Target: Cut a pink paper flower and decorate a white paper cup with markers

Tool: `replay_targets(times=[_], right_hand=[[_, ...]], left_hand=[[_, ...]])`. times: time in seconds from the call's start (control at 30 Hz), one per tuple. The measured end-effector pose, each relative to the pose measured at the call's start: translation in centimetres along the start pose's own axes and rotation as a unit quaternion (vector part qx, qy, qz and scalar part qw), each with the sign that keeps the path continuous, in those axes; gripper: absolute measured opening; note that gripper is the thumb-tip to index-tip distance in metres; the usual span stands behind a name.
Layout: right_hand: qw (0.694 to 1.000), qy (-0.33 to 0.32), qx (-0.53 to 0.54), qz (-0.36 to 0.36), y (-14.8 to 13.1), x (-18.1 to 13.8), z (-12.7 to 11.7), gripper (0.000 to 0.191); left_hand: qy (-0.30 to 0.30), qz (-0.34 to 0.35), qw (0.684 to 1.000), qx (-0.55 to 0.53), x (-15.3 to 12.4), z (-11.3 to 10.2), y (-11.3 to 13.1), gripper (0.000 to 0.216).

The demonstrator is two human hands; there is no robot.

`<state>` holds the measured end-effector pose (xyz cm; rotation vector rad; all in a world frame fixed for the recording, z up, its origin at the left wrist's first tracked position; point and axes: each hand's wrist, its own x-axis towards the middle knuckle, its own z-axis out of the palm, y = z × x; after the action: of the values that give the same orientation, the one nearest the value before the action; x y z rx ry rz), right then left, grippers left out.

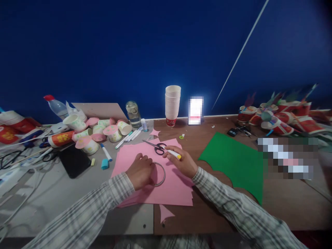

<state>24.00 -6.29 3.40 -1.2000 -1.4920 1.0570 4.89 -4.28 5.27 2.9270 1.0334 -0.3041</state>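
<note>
Pink paper sheets [171, 197] lie stacked in front of me on the table. Curled at the left edge of a thin grey ring [164, 176], my left hand [141, 171] holds it against the top sheet. A white marker with a yellow end [173, 153] is gripped in my right hand [185, 162], above the paper to the ring's upper right. Just beyond the hands, scissors with dark handles [159, 148] rest on the pink paper. The left fingertips are partly hidden behind the hand.
Paper cups decorated in pink [88, 144], white markers [129, 135] and a black tablet-like object [74, 160] crowd the left. A tall stack of cups [172, 103] stands at the back. Green scalloped paper [233, 159] lies right; red cup crafts [282, 117] sit beyond.
</note>
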Motion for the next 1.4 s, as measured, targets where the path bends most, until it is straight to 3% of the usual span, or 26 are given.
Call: replay_targets(times=[0.2, 0.4, 0.67, 1.17, 1.4], right_hand=[[0.996, -0.052, 0.053, 0.054, -1.2, 2.0, 0.7, 0.029], [0.997, -0.064, 0.013, 0.039, -0.6, 4.0, 1.8, 0.027], [0.992, -0.098, -0.064, 0.046, 0.1, 6.5, 3.1, 0.047], [0.962, -0.184, -0.19, 0.072, -1.0, 9.6, 5.8, 0.037], [0.963, -0.179, -0.198, 0.031, -1.5, 9.8, 5.8, 0.032]], left_hand=[[-0.002, 0.001, 1.0, 0.012, 0.1, 0.1, 0.1, 0.045], [0.0, 0.0, 1.0, 0.023, 0.2, 0.0, 0.3, 0.044], [-0.003, 0.0, 1.0, 0.029, 0.4, -0.1, 0.5, 0.038], [0.002, 0.006, 1.0, 0.022, 0.2, -0.1, 0.6, 0.045], [0.013, 0.011, 1.0, 0.027, 0.2, 0.2, 0.5, 0.043]])
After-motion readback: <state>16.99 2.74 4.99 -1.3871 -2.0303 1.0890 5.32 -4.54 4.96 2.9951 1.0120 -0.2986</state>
